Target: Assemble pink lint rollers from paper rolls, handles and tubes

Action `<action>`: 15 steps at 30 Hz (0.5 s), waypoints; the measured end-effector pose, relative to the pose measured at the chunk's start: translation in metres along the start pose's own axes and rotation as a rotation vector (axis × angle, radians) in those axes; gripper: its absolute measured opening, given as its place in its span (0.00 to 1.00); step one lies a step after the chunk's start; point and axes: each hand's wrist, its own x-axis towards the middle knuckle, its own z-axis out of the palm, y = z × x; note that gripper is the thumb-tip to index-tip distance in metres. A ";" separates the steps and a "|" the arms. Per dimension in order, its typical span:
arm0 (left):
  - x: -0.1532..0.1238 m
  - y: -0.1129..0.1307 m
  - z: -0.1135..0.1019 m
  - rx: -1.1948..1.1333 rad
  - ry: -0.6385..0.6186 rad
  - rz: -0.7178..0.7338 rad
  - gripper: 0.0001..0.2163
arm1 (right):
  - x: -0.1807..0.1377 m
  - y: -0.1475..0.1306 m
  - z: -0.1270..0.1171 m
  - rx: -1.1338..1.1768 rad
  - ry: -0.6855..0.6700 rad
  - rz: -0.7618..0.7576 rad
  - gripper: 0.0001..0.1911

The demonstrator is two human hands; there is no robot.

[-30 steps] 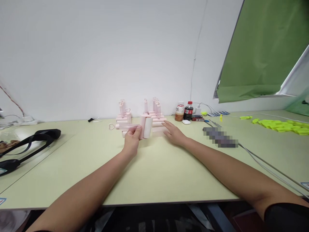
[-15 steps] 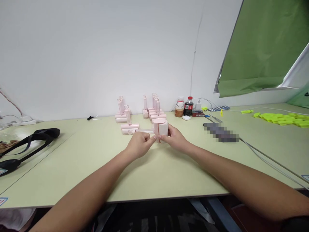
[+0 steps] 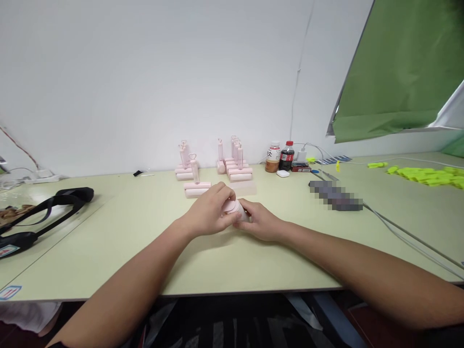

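Both of my hands meet at the middle of the pale green table (image 3: 232,261) around one pink lint roller (image 3: 232,207). My left hand (image 3: 208,211) is curled over its top and left side. My right hand (image 3: 259,221) wraps it from the right and below. Only a small pink rounded part shows between my fingers; the handle is hidden. Just behind my hands lies another pink roller (image 3: 196,187) with its heart-topped handle upright. Two groups of pink rollers (image 3: 235,165) stand further back near the wall.
A black strap bag (image 3: 43,212) lies at the far left. Two bottles (image 3: 281,157), a white earbud case (image 3: 283,173) and a charger sit at the back right. Yellow-green pieces (image 3: 427,175) are spread at the far right under a green sheet (image 3: 402,67). Cables run along the right side.
My hands have drawn the pink roller nearer to me and lower on the table. My left hand has closed over its top, hiding most of it. The view has shifted slightly.
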 end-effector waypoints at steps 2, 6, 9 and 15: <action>0.000 0.003 -0.005 0.022 -0.025 -0.023 0.07 | 0.000 0.000 0.001 -0.016 -0.031 -0.014 0.11; 0.002 0.004 -0.008 0.050 -0.027 -0.053 0.07 | 0.000 0.001 0.003 -0.095 -0.067 -0.084 0.09; 0.003 0.001 -0.002 0.047 0.019 -0.038 0.10 | 0.000 0.003 0.007 -0.119 -0.064 -0.123 0.08; 0.004 0.003 0.013 0.106 0.102 -0.097 0.10 | 0.004 0.003 0.022 -0.042 0.025 -0.037 0.15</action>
